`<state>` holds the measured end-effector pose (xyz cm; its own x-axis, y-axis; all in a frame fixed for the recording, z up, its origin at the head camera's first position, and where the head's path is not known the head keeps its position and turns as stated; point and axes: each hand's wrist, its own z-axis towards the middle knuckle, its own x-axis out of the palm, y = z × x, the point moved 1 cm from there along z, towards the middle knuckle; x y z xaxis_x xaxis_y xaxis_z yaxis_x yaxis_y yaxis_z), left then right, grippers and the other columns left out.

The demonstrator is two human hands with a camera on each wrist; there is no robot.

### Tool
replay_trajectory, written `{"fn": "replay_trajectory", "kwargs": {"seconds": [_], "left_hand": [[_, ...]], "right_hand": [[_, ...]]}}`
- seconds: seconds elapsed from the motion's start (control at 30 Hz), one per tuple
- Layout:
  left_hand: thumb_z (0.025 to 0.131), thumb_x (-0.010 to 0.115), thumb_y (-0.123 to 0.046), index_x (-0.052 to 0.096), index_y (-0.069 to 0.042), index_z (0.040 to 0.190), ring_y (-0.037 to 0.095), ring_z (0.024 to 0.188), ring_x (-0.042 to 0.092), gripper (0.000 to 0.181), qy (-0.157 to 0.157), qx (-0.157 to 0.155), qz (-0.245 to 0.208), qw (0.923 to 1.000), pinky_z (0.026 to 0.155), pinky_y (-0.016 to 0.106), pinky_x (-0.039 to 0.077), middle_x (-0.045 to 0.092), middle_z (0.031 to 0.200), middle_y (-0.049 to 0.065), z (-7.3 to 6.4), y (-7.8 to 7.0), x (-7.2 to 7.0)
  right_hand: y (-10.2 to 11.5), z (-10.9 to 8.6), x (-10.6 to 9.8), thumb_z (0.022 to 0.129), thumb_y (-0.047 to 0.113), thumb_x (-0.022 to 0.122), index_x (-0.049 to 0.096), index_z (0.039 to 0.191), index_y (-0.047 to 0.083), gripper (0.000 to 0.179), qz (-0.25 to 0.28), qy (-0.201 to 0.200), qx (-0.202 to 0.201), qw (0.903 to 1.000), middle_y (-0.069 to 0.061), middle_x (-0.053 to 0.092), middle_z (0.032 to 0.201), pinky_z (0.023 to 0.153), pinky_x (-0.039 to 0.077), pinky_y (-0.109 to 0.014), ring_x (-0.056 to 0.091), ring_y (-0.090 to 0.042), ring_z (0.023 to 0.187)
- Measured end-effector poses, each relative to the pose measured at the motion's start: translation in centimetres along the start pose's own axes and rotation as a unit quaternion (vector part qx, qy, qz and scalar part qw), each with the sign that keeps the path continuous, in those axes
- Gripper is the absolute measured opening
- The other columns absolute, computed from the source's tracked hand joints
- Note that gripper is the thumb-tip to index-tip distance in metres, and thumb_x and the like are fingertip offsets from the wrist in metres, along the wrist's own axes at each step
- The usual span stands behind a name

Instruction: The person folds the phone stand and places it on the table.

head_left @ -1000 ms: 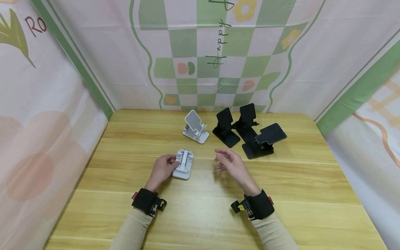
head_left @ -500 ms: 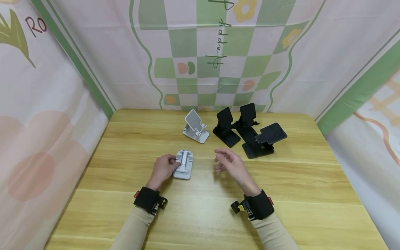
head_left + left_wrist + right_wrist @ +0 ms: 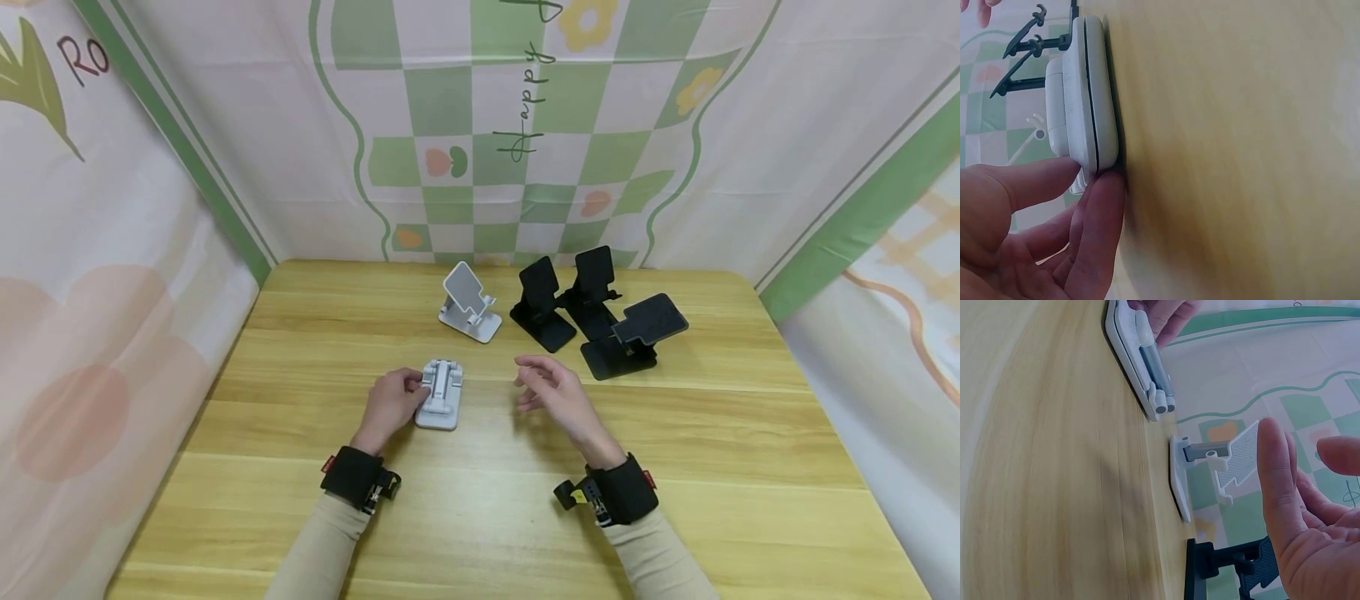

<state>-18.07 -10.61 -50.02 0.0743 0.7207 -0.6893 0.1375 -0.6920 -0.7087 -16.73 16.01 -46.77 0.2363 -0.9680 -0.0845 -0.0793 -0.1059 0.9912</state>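
A folded white phone stand lies flat on the wooden table, hinge side up. Its left edge is pinched by my left hand; in the left wrist view the thumb presses the upper side and the fingers sit at the lower edge. To the right, my right hand hovers over the table with loosely bent fingers and holds nothing. Behind the folded one stands an unfolded white phone stand, also visible beyond the right hand in the right wrist view.
Three unfolded black phone stands, the left one, the rear one and the right one, stand close together at the back right. A patterned cloth hangs behind the table's far edge. The wooden table extends toward the viewer.
The folded white phone stand has turned very slightly under my left hand, and the left wrist shifted a little. My right hand has stayed in place.
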Motion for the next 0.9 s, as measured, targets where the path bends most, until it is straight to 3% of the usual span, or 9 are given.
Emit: {"fn": "replay_trajectory", "kwargs": {"seconds": [0.23, 0.43, 0.7, 0.9], "left_hand": [[0.088, 0.062, -0.023, 0.064, -0.003, 0.116, 0.019, 0.082, 0.057, 0.034, -0.002, 0.001, 0.009, 1.0, 0.071, 0.033, 0.05, 0.064, 0.095, 0.007, 0.3, -0.1, -0.4], [0.09, 0.059, -0.029, 0.062, -0.003, 0.119, 0.022, 0.087, 0.059, 0.039, -0.023, 0.019, 0.028, 0.9992, 0.074, 0.036, 0.052, 0.066, 0.102, 0.011, 1.3, -0.4, -1.5], [0.093, 0.054, -0.04, 0.064, -0.006, 0.117, 0.024, 0.088, 0.059, 0.043, -0.08, 0.053, 0.004, 0.9954, 0.074, 0.038, 0.049, 0.066, 0.104, 0.01, 3.9, -1.0, -3.3], [0.094, 0.05, -0.045, 0.065, -0.008, 0.114, 0.022, 0.09, 0.059, 0.045, -0.102, 0.041, -0.03, 0.9934, 0.076, 0.038, 0.05, 0.066, 0.103, 0.008, 6.1, -1.2, -3.5]], "right_hand": [[0.0, -0.1, 0.0, 0.096, 0.03, 0.053, 0.049, 0.132, 0.001, 0.047, 0.001, -0.002, 0.002, 1.0, -0.032, 0.056, 0.112, 0.07, 0.058, -0.037, 0.056, -0.051, 0.088], [0.0, -0.1, 0.0, 0.096, 0.03, 0.053, 0.048, 0.132, -0.001, 0.048, 0.001, -0.004, -0.002, 1.0, -0.034, 0.054, 0.112, 0.072, 0.058, -0.041, 0.057, -0.051, 0.087], [-0.2, -0.1, -0.3, 0.096, 0.029, 0.054, 0.048, 0.132, -0.003, 0.049, 0.006, -0.005, -0.004, 1.0, -0.035, 0.054, 0.111, 0.071, 0.058, -0.041, 0.056, -0.052, 0.087], [-0.2, -0.2, -0.5, 0.096, 0.028, 0.054, 0.048, 0.131, -0.003, 0.048, 0.009, -0.006, -0.001, 0.9999, -0.035, 0.054, 0.111, 0.073, 0.057, -0.044, 0.056, -0.051, 0.087]]}}
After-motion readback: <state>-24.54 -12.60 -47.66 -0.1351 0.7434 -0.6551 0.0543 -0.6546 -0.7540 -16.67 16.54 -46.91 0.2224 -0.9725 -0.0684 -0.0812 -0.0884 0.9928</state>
